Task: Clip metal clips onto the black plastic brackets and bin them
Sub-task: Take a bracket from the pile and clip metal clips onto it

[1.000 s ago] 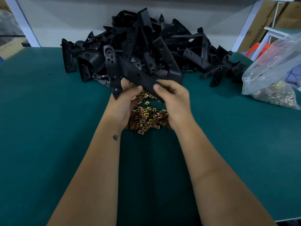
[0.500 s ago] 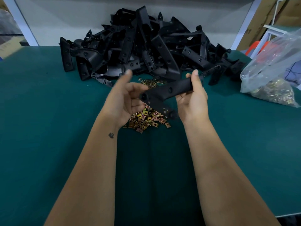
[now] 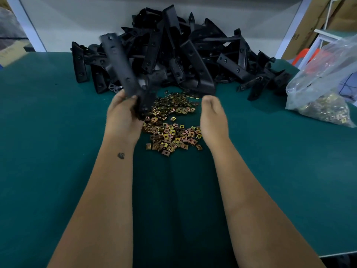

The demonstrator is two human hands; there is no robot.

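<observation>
- Green bench mat point(image 3: 48, 151) covers the whole work surface; pale wall panel point(image 3: 77, 22) stands behind it.
- Black bracket point(image 3: 123, 72), long and flat with small holes along it, is held up off the mat, leaning away toward the far left. Its upper end is blurred.
- Left hand point(image 3: 123, 113) grips the bracket's lower end, fingers curled round it, back of the hand toward the camera. A small dark mark shows on the left wrist.
- Right hand point(image 3: 212, 117) hangs over the right edge of the clips, fingers pointed down and loosely together, holding nothing that can be seen. Whether the fingertips touch a clip cannot be told.
- Loose metal clips point(image 3: 170, 132), brassy and square, lie scattered on the mat between the two hands, spreading back toward the pile.
- Pile of brackets point(image 3: 183, 51), heaped high and tangled, sits at the far edge of the mat against the wall, just behind the clips.
- Clear plastic bag point(image 3: 324, 82) lies at the right side of the mat, near the pile's right end, with more brassy clips in its lower part.
- Cardboard boxes point(image 3: 316, 20) and a white frame point(image 3: 328, 35) stand beyond the bag, off the mat.
</observation>
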